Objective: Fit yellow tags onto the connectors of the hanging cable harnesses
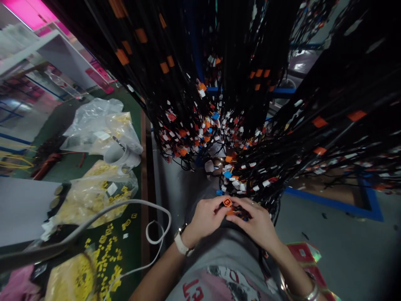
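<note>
Close to my body, an orange wire connector point(227, 202) with its square open face turned up sits between the fingertips of both hands. My left hand point(205, 216) pinches it from the left side, thumb and forefinger closed. From the other side my right hand point(257, 220) has its fingers closed around the connector and the wires below it; its palm side is hidden. More orange shows just under the connector, partly covered by fingers. Right above my hands hangs a dense bunch of black cable harnesses point(250, 167) ending in white, orange and blue connectors, including a blue connector point(227, 174).
On the left, a green-topped bench point(131, 238) carries loose yellow clips point(108, 251), a bag of yellow parts point(94, 194), a white cup point(117, 154) and a looping grey cable point(150, 202). Blue frame bars point(338, 205) and red packets point(303, 255) lie to the right.
</note>
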The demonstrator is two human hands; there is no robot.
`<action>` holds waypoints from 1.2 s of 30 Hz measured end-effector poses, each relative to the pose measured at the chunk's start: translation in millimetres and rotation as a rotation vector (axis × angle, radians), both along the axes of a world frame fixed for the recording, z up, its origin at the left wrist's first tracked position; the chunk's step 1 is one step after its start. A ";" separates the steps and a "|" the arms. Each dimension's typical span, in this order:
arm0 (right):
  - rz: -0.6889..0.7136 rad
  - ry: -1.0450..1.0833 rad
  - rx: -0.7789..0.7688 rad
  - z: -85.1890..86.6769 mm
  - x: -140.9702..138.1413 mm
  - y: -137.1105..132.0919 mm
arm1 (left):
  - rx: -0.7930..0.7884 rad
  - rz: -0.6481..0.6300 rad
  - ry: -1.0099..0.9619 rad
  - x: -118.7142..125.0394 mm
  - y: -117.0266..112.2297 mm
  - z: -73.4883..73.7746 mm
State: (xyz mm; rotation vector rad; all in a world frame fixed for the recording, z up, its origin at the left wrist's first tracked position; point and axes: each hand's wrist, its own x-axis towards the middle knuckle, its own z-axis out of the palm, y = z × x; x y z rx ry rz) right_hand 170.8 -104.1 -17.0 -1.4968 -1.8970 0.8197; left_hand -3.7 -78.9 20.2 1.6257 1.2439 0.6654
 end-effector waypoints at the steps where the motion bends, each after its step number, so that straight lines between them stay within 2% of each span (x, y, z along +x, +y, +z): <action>1: -0.008 0.003 0.019 -0.8 -1.2 -0.2 | -0.014 -0.020 0.004 -1.9 0.9 0.9; 6: -0.088 -0.007 0.036 -3.5 -4.3 -0.4 | -0.021 -0.099 0.001 -7.0 2.0 2.9; 11: 0.032 0.047 0.046 -4.2 0.3 -0.8 | -0.006 -0.134 0.018 -5.3 2.4 -0.3; 14: 0.025 0.102 0.052 -6.2 0.7 -0.7 | -0.036 -0.157 -0.003 -4.1 2.8 -1.6; 17: -0.008 0.148 0.060 -7.4 -1.1 0.4 | -0.088 -0.104 -0.034 -4.6 2.4 -6.7; 21: -0.015 0.169 0.039 -8.2 -2.1 1.7 | -0.209 -0.010 -0.134 -5.6 2.8 -21.4; 25: -0.147 0.169 -0.036 -11.7 -2.1 2.1 | -0.443 0.204 -0.463 -5.7 6.7 -35.8; 29: -0.192 0.084 -0.034 -13.6 -5.3 3.2 | -0.706 0.384 -0.743 -8.6 9.3 -41.1; 32: -0.198 -0.023 0.009 -13.5 -8.4 4.2 | -0.769 0.435 -0.805 -10.9 8.7 -41.4; 36: -0.191 -0.094 0.070 -15.0 -10.3 4.8 | -0.772 0.421 -0.819 -10.6 7.5 -42.1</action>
